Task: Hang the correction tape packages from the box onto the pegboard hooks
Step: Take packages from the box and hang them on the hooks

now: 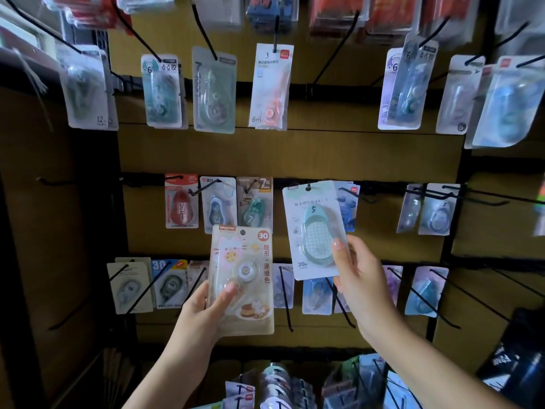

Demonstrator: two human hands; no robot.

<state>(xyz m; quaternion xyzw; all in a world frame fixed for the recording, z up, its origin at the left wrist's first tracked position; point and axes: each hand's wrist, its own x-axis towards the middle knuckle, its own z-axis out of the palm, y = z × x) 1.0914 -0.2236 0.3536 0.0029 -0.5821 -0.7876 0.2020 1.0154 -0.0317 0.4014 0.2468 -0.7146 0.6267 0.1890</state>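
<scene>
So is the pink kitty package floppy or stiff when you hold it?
Probably fairly stiff: the pink kitty package stands upright though the left hand grips only its lower edge. It likely feels light, since the thumb and fingers alone carry it. Its shiny plastic front might be a bit slippery.

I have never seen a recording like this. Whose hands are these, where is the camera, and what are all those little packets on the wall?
There is no machine here: a person wears a wide-angle camera on the head, so you look down along their own arms. The left hand grips a cream cat-printed correction tape package marked 30. The right hand holds a pale mint correction tape package marked 5 up near the middle row. In front stands a brown pegboard wall with long black wire hooks; many already carry similar hanging tape packets, and some hooks on the right look bare.
</scene>
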